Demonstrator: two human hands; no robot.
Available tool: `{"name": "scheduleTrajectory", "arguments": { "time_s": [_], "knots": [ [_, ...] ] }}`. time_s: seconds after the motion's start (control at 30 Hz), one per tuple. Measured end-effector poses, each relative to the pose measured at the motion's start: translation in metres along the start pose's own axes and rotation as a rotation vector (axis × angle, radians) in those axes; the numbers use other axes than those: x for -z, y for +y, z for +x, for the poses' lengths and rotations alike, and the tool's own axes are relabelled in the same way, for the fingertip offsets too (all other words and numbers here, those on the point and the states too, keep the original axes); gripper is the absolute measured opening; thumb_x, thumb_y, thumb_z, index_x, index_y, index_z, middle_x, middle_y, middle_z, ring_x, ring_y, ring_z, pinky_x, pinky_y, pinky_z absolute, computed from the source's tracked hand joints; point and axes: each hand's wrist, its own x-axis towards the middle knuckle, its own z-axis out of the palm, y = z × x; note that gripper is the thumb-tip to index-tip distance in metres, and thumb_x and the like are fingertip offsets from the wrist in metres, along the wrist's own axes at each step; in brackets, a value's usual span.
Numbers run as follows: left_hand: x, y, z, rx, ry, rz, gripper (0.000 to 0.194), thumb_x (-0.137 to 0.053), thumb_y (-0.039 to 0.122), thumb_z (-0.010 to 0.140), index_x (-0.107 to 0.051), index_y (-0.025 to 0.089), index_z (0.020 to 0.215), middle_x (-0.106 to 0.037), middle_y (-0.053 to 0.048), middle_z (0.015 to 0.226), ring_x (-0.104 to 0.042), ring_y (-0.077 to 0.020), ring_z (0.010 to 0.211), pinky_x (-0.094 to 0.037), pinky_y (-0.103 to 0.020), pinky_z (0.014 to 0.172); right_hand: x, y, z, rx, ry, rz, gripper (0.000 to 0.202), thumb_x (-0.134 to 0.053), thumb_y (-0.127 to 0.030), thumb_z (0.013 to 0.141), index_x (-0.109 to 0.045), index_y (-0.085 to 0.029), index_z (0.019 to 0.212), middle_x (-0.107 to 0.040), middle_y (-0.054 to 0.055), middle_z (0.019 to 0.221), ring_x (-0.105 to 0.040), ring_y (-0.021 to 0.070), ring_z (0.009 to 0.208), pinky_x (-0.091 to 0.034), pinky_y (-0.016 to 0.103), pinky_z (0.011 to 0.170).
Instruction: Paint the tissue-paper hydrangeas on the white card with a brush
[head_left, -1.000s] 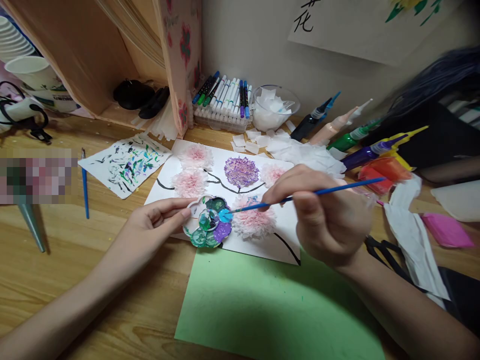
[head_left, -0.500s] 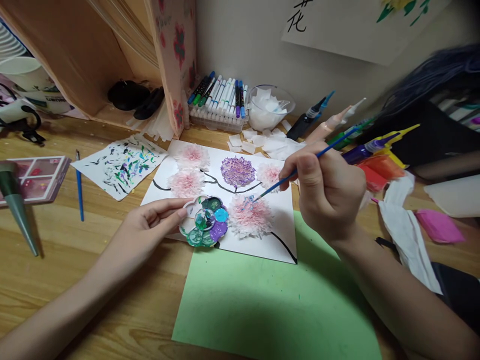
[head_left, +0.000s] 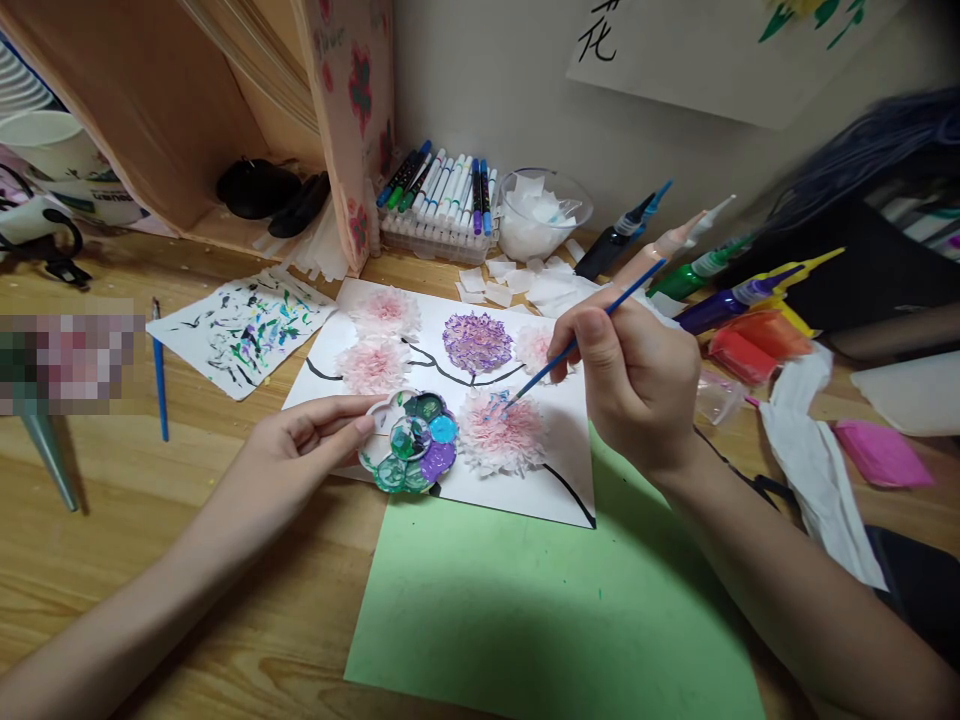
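My right hand is closed around a thin blue paintbrush. The brush tip meets the top of a pink and white paper flower, where some bluish paint shows on the petals. Between thumb and fingers, my left hand grips a flower-shaped paint palette with green, blue and purple paint in its wells. The palette is held just left of that flower, over a white sheet with black painted stems. A purple flower and other pink paper flowers are on the same sheet.
Under the white sheet lies green paper. A paint-smeared tissue and another paintbrush are to the left. Behind stand markers, a glass bowl of paper pieces and several paint bottles. A pink packet lies right.
My right hand has shifted slightly left and down, and the brush handle stands steeper. Its tip stays on the same flower. My left hand and the palette have hardly moved.
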Motion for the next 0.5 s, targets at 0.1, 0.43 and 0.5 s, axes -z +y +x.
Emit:
{"name": "scheduleTrajectory", "arguments": {
  "time_s": [0.1, 0.43, 0.5],
  "knots": [
    [-0.0027, 0.0054, -0.0019, 0.029, 0.006, -0.041, 0.030, -0.072, 0.042, 0.072, -0.073, 0.026, 0.097, -0.075, 0.000, 0.099, -0.069, -0.0209, 0.092, -0.058, -0.027, 0.080, 0.0006, 0.0008, 0.0007, -0.028, 0.062, 0.040, 0.032, -0.040, -0.030, 0.095, -0.057, -0.022, 0.070, -0.055, -0.002, 0.060, -0.053, 0.0085, 0.050, -0.041, 0.025, 0.048],
    [-0.0023, 0.0079, -0.0043, 0.058, 0.003, -0.086, 0.026, -0.071, 0.038, 0.074, -0.073, 0.025, 0.096, -0.075, 0.003, 0.097, -0.069, -0.0175, 0.093, -0.057, -0.025, 0.081, 0.0001, 0.0035, 0.0002, -0.015, 0.016, 0.033, 0.032, -0.040, -0.030, 0.095, -0.058, -0.021, 0.070, -0.055, -0.003, 0.059, -0.053, 0.0080, 0.051, -0.041, 0.024, 0.050],
    [-0.0022, 0.0076, -0.0040, 0.054, -0.010, -0.081, 0.027, -0.071, 0.039, 0.074, -0.073, 0.025, 0.098, -0.075, 0.003, 0.099, -0.070, -0.0178, 0.091, -0.057, -0.026, 0.081, 0.0007, 0.0038, 0.0011, -0.040, 0.058, 0.060, 0.031, -0.042, -0.029, 0.095, -0.058, -0.021, 0.070, -0.054, -0.003, 0.059, -0.053, 0.0077, 0.049, -0.039, 0.025, 0.047]
  ]
}}
